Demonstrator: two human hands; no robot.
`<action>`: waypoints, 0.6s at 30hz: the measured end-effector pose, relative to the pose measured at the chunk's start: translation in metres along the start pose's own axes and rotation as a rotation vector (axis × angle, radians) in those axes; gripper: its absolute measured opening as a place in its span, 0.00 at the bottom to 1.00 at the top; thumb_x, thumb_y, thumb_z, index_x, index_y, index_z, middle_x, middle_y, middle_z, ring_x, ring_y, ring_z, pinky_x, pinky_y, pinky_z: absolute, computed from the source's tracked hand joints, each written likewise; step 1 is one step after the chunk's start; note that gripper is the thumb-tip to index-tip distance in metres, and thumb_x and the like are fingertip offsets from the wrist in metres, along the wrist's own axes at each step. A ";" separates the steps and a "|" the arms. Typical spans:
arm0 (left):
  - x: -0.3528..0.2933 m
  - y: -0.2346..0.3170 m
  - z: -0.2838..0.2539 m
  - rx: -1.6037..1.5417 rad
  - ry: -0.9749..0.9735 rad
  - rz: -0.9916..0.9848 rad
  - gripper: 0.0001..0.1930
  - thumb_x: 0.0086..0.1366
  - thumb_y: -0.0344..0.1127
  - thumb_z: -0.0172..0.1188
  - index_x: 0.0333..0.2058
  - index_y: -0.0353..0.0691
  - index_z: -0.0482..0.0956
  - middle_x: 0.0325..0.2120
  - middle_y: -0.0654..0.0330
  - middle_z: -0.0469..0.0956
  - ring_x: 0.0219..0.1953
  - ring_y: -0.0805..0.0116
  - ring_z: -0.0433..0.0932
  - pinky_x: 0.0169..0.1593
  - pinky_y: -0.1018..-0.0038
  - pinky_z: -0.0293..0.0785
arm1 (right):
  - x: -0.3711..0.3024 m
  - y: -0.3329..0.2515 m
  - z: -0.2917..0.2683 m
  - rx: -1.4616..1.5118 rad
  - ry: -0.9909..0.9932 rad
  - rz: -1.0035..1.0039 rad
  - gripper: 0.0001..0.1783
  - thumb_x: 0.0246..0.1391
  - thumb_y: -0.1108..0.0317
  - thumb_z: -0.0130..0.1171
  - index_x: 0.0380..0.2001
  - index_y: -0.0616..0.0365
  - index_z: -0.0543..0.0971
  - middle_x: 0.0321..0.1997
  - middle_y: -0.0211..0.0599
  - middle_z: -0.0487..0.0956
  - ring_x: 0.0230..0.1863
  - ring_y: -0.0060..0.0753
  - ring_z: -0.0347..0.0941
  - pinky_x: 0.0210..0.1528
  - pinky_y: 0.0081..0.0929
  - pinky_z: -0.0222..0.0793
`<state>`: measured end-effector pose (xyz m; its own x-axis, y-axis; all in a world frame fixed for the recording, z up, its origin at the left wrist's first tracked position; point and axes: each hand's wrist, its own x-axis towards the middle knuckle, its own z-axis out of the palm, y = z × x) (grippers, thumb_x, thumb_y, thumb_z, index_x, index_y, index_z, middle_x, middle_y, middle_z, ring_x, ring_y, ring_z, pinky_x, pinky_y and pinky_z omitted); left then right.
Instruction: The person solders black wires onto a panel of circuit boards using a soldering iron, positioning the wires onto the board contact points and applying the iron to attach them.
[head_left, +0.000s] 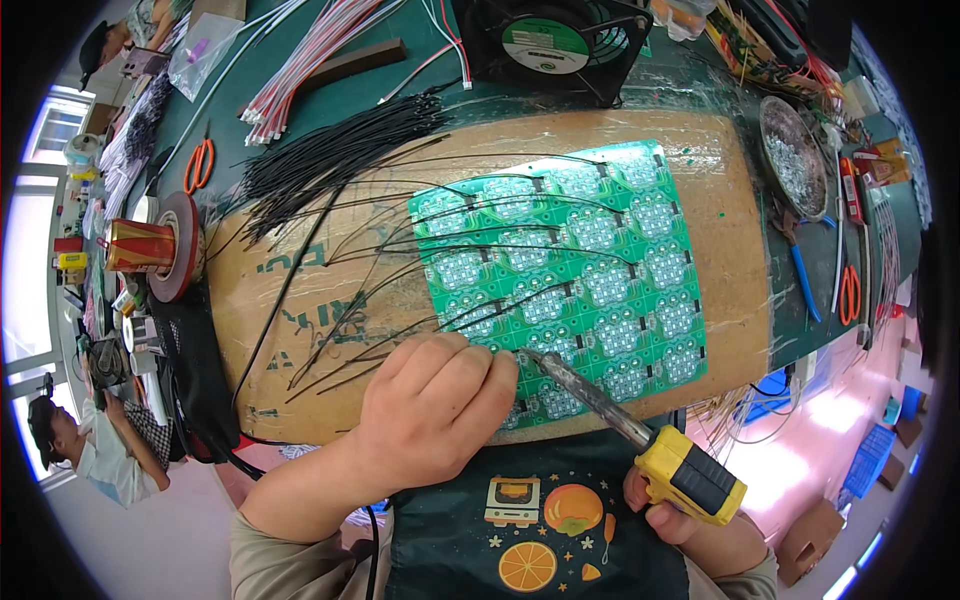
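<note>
A green panel of circuit boards [610, 290] lies on a brown board, with several thin black wires [480, 250] running leftward from its rows. My left hand [430, 405] is closed over the panel's lower left corner, fingertips pressed together; what they pinch, if anything, is hidden. In my right hand [665, 520] is a yellow and black soldering iron [690, 475]. Its metal shaft slants up and left, and the tip meets the panel just right of my left fingers. A bundle of loose black wires [340, 150] lies beyond the panel to the left.
The scratched brown board [740, 300] rests on a green table. A solder reel [180, 245] and orange-handled scissors [200, 165] are at left. Behind stand a black fan [555, 45] and white-red wires [310, 70]. At right are a metal dish [795, 155] and blue-handled pliers [803, 280].
</note>
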<state>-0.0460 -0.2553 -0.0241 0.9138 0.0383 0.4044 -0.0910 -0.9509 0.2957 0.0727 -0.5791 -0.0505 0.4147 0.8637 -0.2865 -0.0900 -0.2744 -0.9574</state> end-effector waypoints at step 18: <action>0.000 0.000 0.000 0.005 -0.006 -0.001 0.19 0.49 0.24 0.70 0.43 0.35 0.85 0.36 0.59 0.77 0.36 0.59 0.80 0.40 0.65 0.77 | 0.000 0.002 0.002 0.132 0.037 -0.061 0.17 0.60 0.53 0.70 0.28 0.51 0.78 0.23 0.28 0.78 0.22 0.36 0.77 0.25 0.32 0.70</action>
<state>-0.0463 -0.2557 -0.0244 0.9163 0.0372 0.3987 -0.0883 -0.9524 0.2916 0.0712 -0.5789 -0.0526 0.4555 0.8603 -0.2289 -0.1815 -0.1619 -0.9700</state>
